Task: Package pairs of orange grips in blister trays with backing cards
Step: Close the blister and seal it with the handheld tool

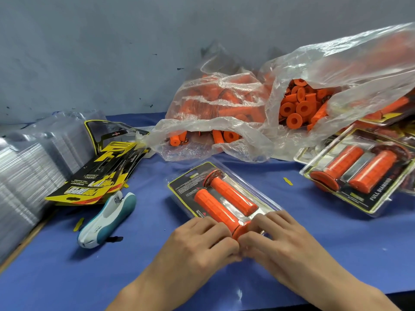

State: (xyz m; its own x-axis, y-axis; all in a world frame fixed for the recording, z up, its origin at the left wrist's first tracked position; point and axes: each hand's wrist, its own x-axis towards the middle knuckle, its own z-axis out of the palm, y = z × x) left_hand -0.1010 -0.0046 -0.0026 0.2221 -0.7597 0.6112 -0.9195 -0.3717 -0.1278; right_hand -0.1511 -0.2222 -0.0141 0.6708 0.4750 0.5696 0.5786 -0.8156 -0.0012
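The blister tray (pixel 221 198) is lying on the blue tabletop (pixel 56 261) just in front of the person, angled away to the upper left, with two orange grips (pixel 226 199) sitting side by side in its pockets and a black-and-yellow backing card (pixel 186 184) showing under the clear plastic. Both hands are working at the tray's near end: the left hand (pixel 197 241) and the right hand (pixel 278 237) are meeting at the flanged end of the nearer grip, with fingers (pixel 224 242) curled down and pressing on the tray edge. Whether they are pinching the plastic or only pushing it closed is not clear.

Judging by its look, the tray is thin, light and springy, likely to pop open or slide on the cloth, so the flat rim around the pockets seems the best place to hold, not the raised bubbles. The grips look soft and rubbery and should tolerate firm pressure.

Beside the tray to the left, a white-and-teal stapler (pixel 107 218) is lying near a loose pile of printed cards (pixel 101 176), with a stack of empty clear trays (pixel 29 167) beyond. Behind, two clear plastic bags (pixel 224 126) are spilling loose grips, and finished packs (pixel 357 173) are resting to the right.
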